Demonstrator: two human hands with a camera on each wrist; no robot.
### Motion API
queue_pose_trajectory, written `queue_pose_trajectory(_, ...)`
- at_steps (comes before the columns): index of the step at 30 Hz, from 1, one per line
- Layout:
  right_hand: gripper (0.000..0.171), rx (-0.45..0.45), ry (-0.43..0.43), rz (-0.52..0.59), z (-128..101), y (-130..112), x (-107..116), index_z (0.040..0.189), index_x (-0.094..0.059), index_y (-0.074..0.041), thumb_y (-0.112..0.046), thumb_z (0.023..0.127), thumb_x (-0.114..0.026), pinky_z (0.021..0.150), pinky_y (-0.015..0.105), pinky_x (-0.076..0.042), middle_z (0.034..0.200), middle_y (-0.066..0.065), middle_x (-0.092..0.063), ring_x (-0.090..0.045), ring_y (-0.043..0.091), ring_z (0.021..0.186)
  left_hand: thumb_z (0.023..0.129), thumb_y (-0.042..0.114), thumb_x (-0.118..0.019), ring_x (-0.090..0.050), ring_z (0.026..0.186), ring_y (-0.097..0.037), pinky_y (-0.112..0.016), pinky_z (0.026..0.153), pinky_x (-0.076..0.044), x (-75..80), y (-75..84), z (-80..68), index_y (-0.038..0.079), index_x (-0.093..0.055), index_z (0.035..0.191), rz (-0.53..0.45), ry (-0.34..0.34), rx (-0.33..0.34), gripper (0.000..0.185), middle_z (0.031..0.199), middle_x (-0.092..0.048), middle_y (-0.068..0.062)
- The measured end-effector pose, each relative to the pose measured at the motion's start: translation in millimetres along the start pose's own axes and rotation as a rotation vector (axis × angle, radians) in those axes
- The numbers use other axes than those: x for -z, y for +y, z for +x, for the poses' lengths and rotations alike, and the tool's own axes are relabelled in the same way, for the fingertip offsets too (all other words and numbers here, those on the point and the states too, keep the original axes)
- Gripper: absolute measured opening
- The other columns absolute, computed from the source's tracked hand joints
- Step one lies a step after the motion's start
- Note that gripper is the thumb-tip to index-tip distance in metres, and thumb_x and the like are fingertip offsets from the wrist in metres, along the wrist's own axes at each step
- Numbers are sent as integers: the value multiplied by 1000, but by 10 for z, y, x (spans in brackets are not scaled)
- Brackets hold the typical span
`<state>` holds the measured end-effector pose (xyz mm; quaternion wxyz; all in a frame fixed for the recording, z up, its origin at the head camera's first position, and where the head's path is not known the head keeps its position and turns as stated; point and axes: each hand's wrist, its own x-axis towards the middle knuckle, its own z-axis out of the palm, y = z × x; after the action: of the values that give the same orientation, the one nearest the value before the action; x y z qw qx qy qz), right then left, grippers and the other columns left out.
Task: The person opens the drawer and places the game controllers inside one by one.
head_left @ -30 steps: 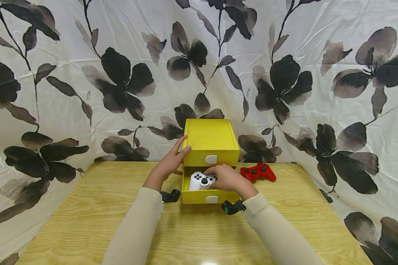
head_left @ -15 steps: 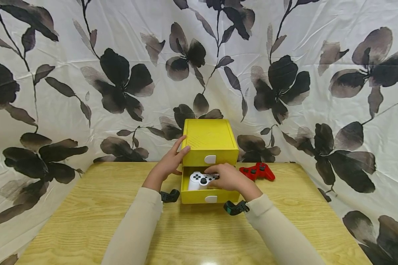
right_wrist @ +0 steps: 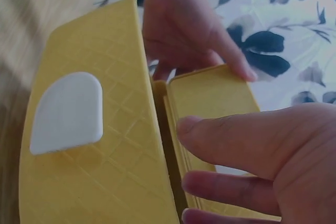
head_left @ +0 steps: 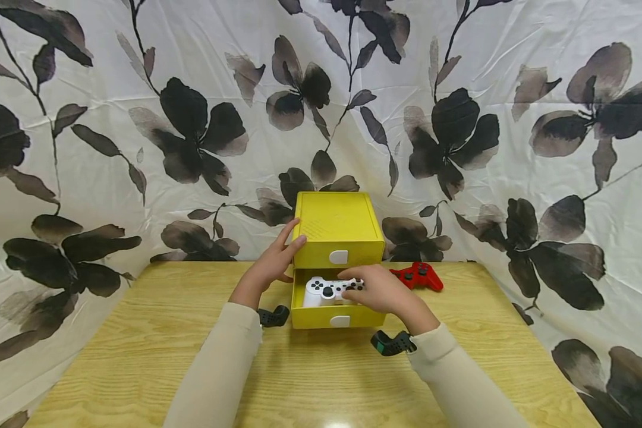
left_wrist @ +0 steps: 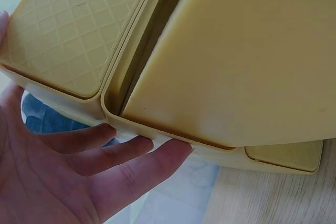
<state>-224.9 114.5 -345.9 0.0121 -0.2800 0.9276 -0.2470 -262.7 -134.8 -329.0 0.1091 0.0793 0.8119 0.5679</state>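
Note:
A yellow two-drawer box (head_left: 337,215) stands at the back of the table, its lower drawer (head_left: 314,318) pulled out. In that drawer lies a white game controller (head_left: 321,286), its right end partly covered by my right hand (head_left: 383,291). The right hand hovers over the drawer's right side; in the right wrist view its thumb (right_wrist: 231,142) and fingers are spread, with nothing between them. My left hand (head_left: 267,267) rests against the box's left side near the upper front corner. Its straight fingers (left_wrist: 136,174) touch the side wall in the left wrist view.
A red game controller (head_left: 422,277) lies on the table right of the box, partly behind the right hand. White tabs (head_left: 339,257) mark both drawer fronts. Flower-printed cloth (head_left: 192,137) hangs behind the wooden table (head_left: 299,380).
My right hand has moved right and loosened from the white controller, leaving more of its buttons showing. The left hand has stayed at the box.

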Motion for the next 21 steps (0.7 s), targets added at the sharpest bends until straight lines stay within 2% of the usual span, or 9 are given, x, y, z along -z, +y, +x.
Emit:
queue_pose_trajectory(7,36,37,78,6,-114,-6,12,123,-67,-12,-25,90,-69,97,45,-50,121,2,-69,-63,24,113,101,50,-42,-37,135,-52,-66,88,-48,6,-24,26,44,-7,153,-2,-3,-1,63,160,-17,-21)
queue_pose_trajectory(12,35,38,125,6,-200,-25,18,123,-68,-13,-25,90,-69,97,44,-50,121,0,-68,-63,22,113,97,56,-44,-38,135,-52,-66,84,-50,24,-176,178,49,-8,151,-4,7,-4,65,161,-16,-19)
queue_pose_trajectory(16,34,41,155,6,-262,-23,13,123,-68,-13,-26,91,-68,94,44,-51,120,0,-69,-64,23,110,92,65,-45,-39,134,-51,-64,81,-52,26,-279,254,56,-10,148,-1,21,-18,66,161,-17,-16)
queue_pose_trajectory(21,32,71,197,6,-330,-10,5,120,-69,-12,-24,91,-68,87,40,-53,116,1,-70,-64,25,104,89,70,-46,-40,133,-51,-64,80,-52,18,-300,264,59,-13,145,4,33,-32,66,160,-19,-15)
